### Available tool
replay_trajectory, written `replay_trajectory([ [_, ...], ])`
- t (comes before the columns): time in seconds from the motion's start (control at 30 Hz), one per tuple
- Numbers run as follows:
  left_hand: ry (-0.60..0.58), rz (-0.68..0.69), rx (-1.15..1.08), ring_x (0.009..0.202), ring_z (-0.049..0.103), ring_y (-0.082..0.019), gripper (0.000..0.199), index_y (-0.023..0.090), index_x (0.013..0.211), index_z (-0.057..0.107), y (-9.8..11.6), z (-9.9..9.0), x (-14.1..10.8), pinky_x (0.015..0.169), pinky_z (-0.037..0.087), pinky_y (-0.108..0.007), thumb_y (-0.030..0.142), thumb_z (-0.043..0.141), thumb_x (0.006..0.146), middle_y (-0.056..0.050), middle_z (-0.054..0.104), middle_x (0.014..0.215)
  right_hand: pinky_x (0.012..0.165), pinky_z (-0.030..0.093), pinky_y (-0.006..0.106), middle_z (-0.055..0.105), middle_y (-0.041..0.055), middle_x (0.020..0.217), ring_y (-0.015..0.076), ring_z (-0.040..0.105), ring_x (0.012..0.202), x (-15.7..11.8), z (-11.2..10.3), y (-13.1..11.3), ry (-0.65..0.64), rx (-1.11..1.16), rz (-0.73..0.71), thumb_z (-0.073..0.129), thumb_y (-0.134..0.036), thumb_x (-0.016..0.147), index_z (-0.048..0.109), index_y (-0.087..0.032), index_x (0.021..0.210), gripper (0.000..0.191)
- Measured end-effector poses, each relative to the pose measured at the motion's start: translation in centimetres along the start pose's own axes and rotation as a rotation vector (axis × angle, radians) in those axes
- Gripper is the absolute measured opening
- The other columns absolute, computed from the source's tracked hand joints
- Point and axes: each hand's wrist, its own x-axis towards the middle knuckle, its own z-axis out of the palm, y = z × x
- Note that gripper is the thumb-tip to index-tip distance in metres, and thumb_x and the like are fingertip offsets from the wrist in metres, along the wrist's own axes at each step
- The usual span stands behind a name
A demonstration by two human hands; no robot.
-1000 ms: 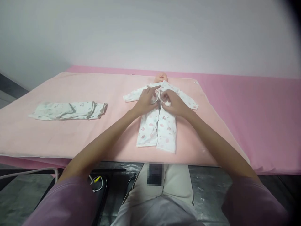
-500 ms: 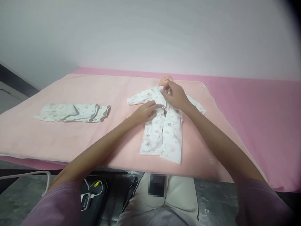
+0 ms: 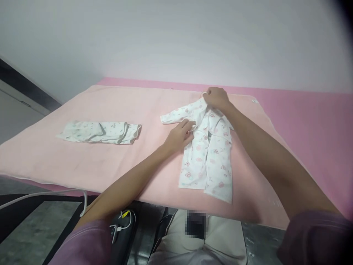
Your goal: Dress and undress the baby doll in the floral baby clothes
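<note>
A white baby garment [image 3: 217, 156] with small pink prints lies spread on the peach sheet, one sleeve pointing left. At its neck, my right hand [image 3: 217, 98] has its fingers closed on the collar cloth and lifts it a little. My left hand [image 3: 180, 135] pinches a thin edge or tie on the left side of the chest. The doll's head is hidden behind my right hand and the raised cloth. My right forearm covers most of the other sleeve.
A folded white printed cloth [image 3: 102, 132] lies on the left of the peach sheet [image 3: 118, 103]. Pink cloth [image 3: 311, 136] shows at the right and back. A wall stands behind. Below the front edge are a white cable [image 3: 85, 202] and a black case [image 3: 124, 239].
My right hand has closed on the collar and pulled it up and away, and the doll's head has gone from sight. The view has shifted, so the cloths appear farther right.
</note>
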Motion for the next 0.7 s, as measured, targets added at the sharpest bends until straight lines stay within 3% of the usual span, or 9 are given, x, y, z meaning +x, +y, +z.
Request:
replay_trajectory([
  [0.1, -0.023, 0.120, 0.075, 0.085, 0.061, -0.023, 0.042, 0.029, 0.135, 0.069, -0.1, -0.3, 0.0, 0.074, 0.050, -0.039, 0.013, 0.052, 0.099, -0.008, 0.065, 0.105, 0.086, 0.051, 0.043, 0.064, 0.0102, 0.076, 0.0313, 0.065, 0.088, -0.9, -1.4, 3.1, -0.030, -0.062, 0.216, 0.062, -0.037, 0.101, 0.052, -0.024, 0.070, 0.036],
  [0.23, -0.078, 0.176, 0.007, 0.089, 0.063, -0.024, 0.035, 0.029, 0.138, 0.068, 0.1, -0.8, 0.1, 0.087, 0.053, -0.042, 0.026, 0.053, 0.107, -0.006, 0.067, 0.097, 0.084, 0.049, 0.041, 0.069, 0.0094, 0.082, 0.0293, 0.065, 0.087, -5.1, -2.7, 4.9, 0.060, 0.017, 0.088, 0.062, -0.032, 0.101, 0.052, -0.024, 0.073, 0.030],
  [0.33, 0.001, -0.026, -0.126, 0.090, 0.064, -0.021, 0.032, 0.027, 0.141, 0.064, 0.2, -0.5, 1.8, 0.086, 0.052, -0.038, 0.037, 0.050, 0.113, -0.006, 0.070, 0.102, 0.082, 0.049, 0.040, 0.075, 0.0078, 0.095, 0.0265, 0.065, 0.086, -8.8, -3.3, 4.5, 0.054, 0.184, -0.035, 0.067, -0.036, 0.100, 0.059, -0.025, 0.087, 0.019],
  [0.43, 0.044, -0.217, -0.245, 0.086, 0.062, -0.018, 0.024, 0.024, 0.125, 0.066, -0.1, 0.2, 5.6, 0.077, 0.050, -0.033, 0.041, 0.059, 0.109, -0.006, 0.070, 0.105, 0.080, 0.048, 0.038, 0.074, 0.0051, 0.098, 0.0232, 0.062, 0.083, -11.0, -3.4, 4.0, -0.035, 0.281, -0.154, 0.069, -0.033, 0.097, 0.062, -0.025, 0.096, 0.011],
  [0.57, -0.193, -0.357, -0.347, 0.074, 0.056, -0.016, 0.017, 0.023, 0.108, 0.073, -0.3, 0.0, 10.6, 0.066, 0.044, -0.031, 0.035, 0.075, 0.096, -0.004, 0.064, 0.091, 0.079, 0.045, 0.038, 0.072, 0.0039, 0.096, 0.0222, 0.060, 0.083, -11.3, -3.1, 4.2, -0.090, 0.334, -0.179, 0.064, -0.037, 0.102, 0.064, -0.025, 0.092, 0.016],
  [0.7, -0.336, -0.463, -0.337, 0.066, 0.050, -0.014, 0.023, 0.023, 0.104, 0.080, 0.3, -1.0, 12.5, 0.060, 0.036, -0.031, 0.031, 0.084, 0.083, -0.003, 0.060, 0.084, 0.079, 0.044, 0.038, 0.072, 0.0044, 0.096, 0.0232, 0.061, 0.086, -10.9, -2.6, 4.5, -0.105, 0.384, -0.119, 0.058, -0.038, 0.107, 0.064, -0.024, 0.084, 0.028],
])
